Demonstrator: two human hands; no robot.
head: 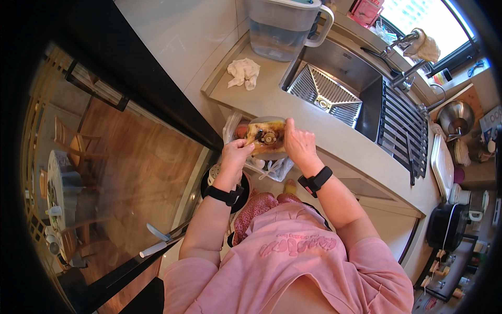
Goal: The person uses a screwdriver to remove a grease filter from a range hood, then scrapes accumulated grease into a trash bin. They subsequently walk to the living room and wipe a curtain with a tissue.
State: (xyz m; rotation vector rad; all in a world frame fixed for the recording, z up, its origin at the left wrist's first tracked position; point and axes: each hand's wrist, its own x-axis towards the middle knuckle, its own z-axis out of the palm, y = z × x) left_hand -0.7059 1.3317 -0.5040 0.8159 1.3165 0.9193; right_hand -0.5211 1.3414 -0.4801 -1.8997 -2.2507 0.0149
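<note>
Between my hands is a clear, lidded container with browned, yellowish contents (257,131) and a round knob-like part (269,137) at its middle; whether it is glass or plastic I cannot tell. My left hand (236,154) grips its left edge, thumb towards the middle. On its right edge, my right hand (299,142) has its fingers closed, mostly hidden behind it. A plastic bag (281,172) with several items shows beneath and behind the container.
The stone counter (270,92) edge runs beside my right hand. On it stand a water pitcher (276,39) and a crumpled white cloth or tissue (244,73), beside the steel sink (337,51). A knife (157,232) lies at lower left, near a glass door.
</note>
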